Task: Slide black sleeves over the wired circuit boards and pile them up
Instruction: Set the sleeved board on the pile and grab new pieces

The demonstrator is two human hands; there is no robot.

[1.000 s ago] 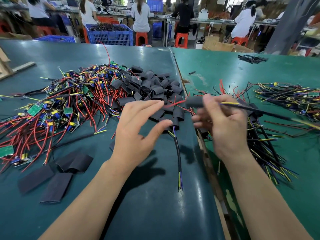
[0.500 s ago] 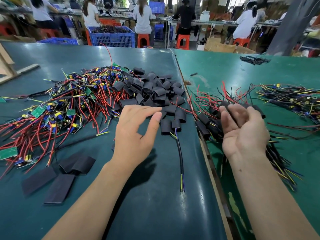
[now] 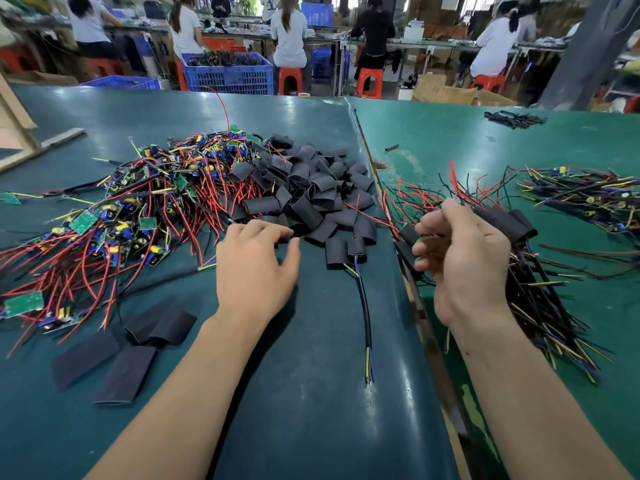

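Observation:
A tangle of bare wired circuit boards [image 3: 138, 209] with red and black leads covers the left of the table. Beside it lies a heap of short black sleeves [image 3: 311, 192]. My left hand [image 3: 256, 268] reaches flat over the table, fingers relaxed, its fingertips at the near edge of that heap. My right hand [image 3: 460, 261] hovers over the pile of sleeved boards [image 3: 519, 230], fingers loosely curled, with nothing seen in it. One sleeved piece [image 3: 346, 251] with a long black cable lies between my hands.
Several flattened sleeves [image 3: 124, 372] lie at the lower left. Another bundle of wired boards [image 3: 588, 195] sits far right, and a small black pile [image 3: 512, 119] farther back. A seam [image 3: 412, 292] divides the two table tops. A blue crate [image 3: 228, 74] and seated people are behind.
My right hand let the sleeved board go onto the right pile and now hangs empty above it. My left hand moved forward to the sleeve heap.

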